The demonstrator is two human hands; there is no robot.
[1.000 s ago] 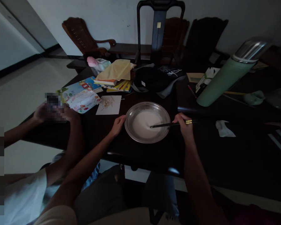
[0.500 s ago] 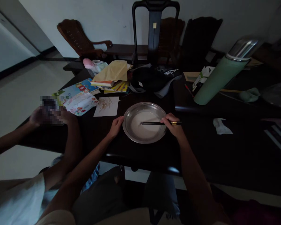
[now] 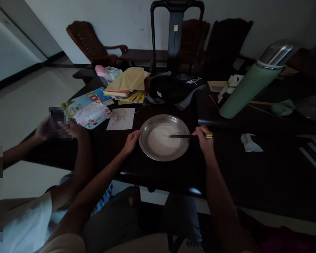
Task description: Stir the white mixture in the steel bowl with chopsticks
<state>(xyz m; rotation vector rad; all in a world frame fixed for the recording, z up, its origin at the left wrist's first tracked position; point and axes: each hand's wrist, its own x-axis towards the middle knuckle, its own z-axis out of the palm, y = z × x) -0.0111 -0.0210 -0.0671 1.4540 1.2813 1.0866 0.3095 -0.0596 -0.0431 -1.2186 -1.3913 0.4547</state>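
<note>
While your right hand (image 3: 202,136) was closed round the chopsticks (image 3: 183,136) and your left hand (image 3: 131,141) clasped the bowl (image 3: 144,138) on the table (image 3: 158,174) by its rim, slow, level strokes through the liquid (image 3: 160,144) seemed safest against spills.

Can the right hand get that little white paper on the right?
Probably yes: nothing seems to stand between the right hand and the white paper, though that hand holds black chopsticks.

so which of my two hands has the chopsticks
Your right hand: it grips the black chopsticks, their far end at the whitish liquid. Your left hand instead touches the metal basin's left rim.
</note>
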